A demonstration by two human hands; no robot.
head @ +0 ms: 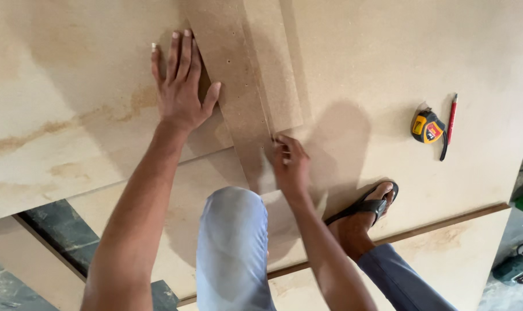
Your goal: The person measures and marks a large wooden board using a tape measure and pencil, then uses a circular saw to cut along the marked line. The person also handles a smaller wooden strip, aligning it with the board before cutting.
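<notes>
Floor-level workspace, big pale fibreboard sheets (423, 52) stacked flat and overlapping, covering most of the view; dark green stone floor (48, 224) shows in the gap at lower left. Far left sheet has brown water-type staining running across it. Left hand (181, 86) is spread flat, palm down, fingers straight and together, thumb out to the side; it grips nothing, just presses on the board surface right at the left edge of a narrow darker brown strip (230, 86) that runs from the top of the frame down toward the person. A second, lighter narrow strip (281, 63) lies just beside it on the right, touching or nearly touching along the long edge. Bent knee in light blue trousers (232, 247) sits at bottom centre, between the two forearms. Right hand (289, 164) is curled at the near end of the strips, fingertips pinched close together at the seam where the strips meet; whether it holds a small tool or only touches the edge, cannot tell. Right of that, a foot in a black sandal (368, 207) is planted on the sheet. Further right, well apart from both hands, a yellow tape measure (427, 128) lies on the board with a red pencil (450, 118) just beside it. Green power tool (512, 268) on the floor at far right edge, partly cut off.
</notes>
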